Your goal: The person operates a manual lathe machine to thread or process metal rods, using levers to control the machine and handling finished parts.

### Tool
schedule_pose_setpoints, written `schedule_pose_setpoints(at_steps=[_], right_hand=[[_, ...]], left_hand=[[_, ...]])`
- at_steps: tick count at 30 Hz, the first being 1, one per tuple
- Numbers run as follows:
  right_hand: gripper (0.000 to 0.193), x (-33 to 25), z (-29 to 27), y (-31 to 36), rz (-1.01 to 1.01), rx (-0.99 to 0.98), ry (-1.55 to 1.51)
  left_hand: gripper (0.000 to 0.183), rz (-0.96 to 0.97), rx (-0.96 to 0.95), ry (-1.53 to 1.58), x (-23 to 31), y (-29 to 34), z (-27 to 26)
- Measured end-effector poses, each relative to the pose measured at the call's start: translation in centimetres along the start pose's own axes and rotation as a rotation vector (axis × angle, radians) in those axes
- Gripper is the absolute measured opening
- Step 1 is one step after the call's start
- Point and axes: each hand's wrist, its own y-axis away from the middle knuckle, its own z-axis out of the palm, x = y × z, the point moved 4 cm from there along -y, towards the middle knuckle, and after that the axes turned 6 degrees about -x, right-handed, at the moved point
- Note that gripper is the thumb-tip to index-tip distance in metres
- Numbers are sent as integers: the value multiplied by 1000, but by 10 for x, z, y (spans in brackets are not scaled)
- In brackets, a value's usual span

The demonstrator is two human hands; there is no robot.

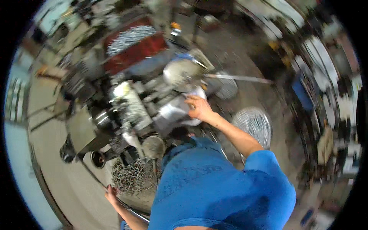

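At the lower left, my left hand [111, 194] is closed round a dark rod-like lever [91, 173] that slants down from the machine. My right hand [199, 108] is over the near right side of the metalworking machine [132, 109], its fingers bent and pressed together. Beside those fingers is a pale grey, sheet-like surface [172, 111]; blur hides whether they pinch something small. A bright lamp spot [122, 90] falls on the machine's middle block. Just beyond my right hand is a round pale dish [182, 73].
Behind the machine, a red tray [134, 57] holds many thin metal pieces. A pile of metal scraps [132, 176] lies below the machine. Right of my forearm stands a round container of metal pieces [252, 128]. A long pale rod [241, 78] juts right. Cluttered shelving [326, 92] lines the right.
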Motion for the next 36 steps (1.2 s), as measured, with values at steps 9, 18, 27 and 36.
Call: schedule_pose_setpoints(at_steps=[9, 18, 27, 36], right_hand=[[28, 161, 5, 361, 1168, -294, 300], [31, 213, -8, 388, 1350, -188, 299], [22, 255, 22, 381, 1024, -197, 458], [41, 83, -34, 159, 199, -73, -105]], left_hand=[[21, -250, -34, -159, -12, -18, -6], [16, -247, 80, -381, -3, -7, 4], [20, -78, 23, -332, -9, -5, -10], [34, 339, -116, -742, 163, 112, 179]])
